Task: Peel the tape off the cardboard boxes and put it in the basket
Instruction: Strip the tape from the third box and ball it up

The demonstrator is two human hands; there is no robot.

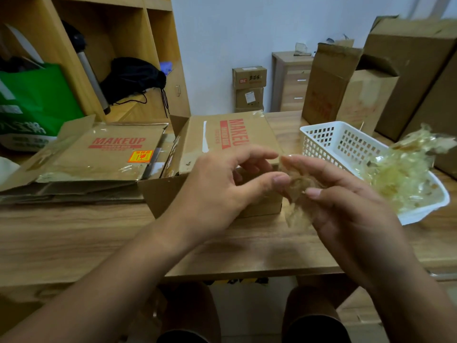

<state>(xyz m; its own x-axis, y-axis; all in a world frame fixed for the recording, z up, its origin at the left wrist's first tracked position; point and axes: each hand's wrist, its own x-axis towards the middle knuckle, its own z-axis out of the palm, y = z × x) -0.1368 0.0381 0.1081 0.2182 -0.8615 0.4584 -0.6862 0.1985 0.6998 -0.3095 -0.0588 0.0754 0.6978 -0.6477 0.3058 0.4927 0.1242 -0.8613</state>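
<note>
Balling up a peeled scrap of tape (298,194) looks like the step in hand. The left hand (217,191) and right hand (346,204) meet above the table (74,231), each pinching the crumpled, blurred scrap between thumb and curled fingers. To do it well, press the sticky sides onto one another so the wad stays small and comes off the skin cleanly. Then carry it right with one hand to the white basket (319,134), just beside the right hand. Drop it low onto the heap (400,177) of tape already mounded above the rim, since a loose piece could slide off.

Behind the hands stands a box (222,139) printed MAKEUP, with clear tape still on its far corner. Flattened cardboard (106,154) lies to its left on the wood-grain top. Farther off are wooden shelves (138,28) with a green bag (37,100), tall cartons (408,70) on the right, a chest of drawers (291,90) and a pale wall.
</note>
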